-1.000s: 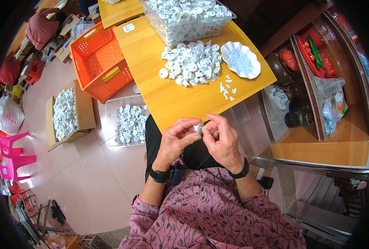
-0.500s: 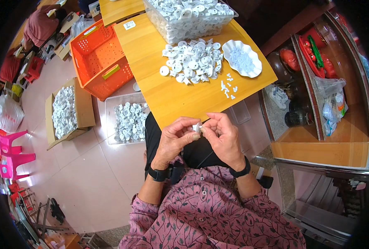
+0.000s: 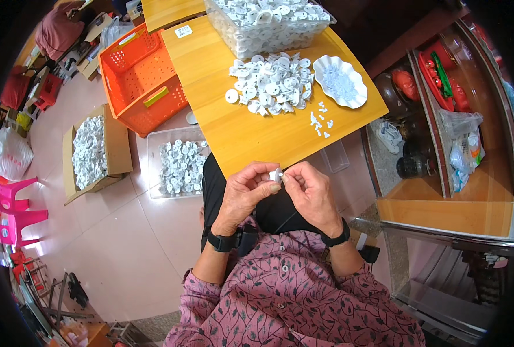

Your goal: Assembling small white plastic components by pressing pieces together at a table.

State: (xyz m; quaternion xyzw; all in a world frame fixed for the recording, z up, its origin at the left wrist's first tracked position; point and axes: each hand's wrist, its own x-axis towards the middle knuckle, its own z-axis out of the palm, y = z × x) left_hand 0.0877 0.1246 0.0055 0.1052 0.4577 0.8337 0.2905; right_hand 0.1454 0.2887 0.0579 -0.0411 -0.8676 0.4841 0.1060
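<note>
Just off the near corner of the yellow wooden table (image 3: pixel 239 141), my left hand (image 3: pixel 241 194) pinches a small white round plastic part (image 3: pixel 275 174) between thumb and forefinger. My right hand (image 3: pixel 310 194) is closed in a pinch at the part's right side; whatever sits between its fingertips is too small and covered to name. Beyond the hands, a heap of similar white plastic parts (image 3: pixel 271 84) lies on the table. Several tiny white pieces (image 3: pixel 317 122) are scattered right of it, near a white wavy-edged dish (image 3: pixel 358 97) that holds small clear pieces (image 3: pixel 338 81).
A clear bin (image 3: pixel 257 45) full of white parts stands at the table's far side. On the floor to the left are an orange crate (image 3: pixel 135 113), a cardboard box (image 3: pixel 118 144) and a clear tub (image 3: pixel 153 173) of parts. Shelves (image 3: pixel 448 220) stand on the right.
The white part has turned slightly between my fingers. My right hand's fingers have curled in more, with the forefinger lower. The view has shifted a little.
</note>
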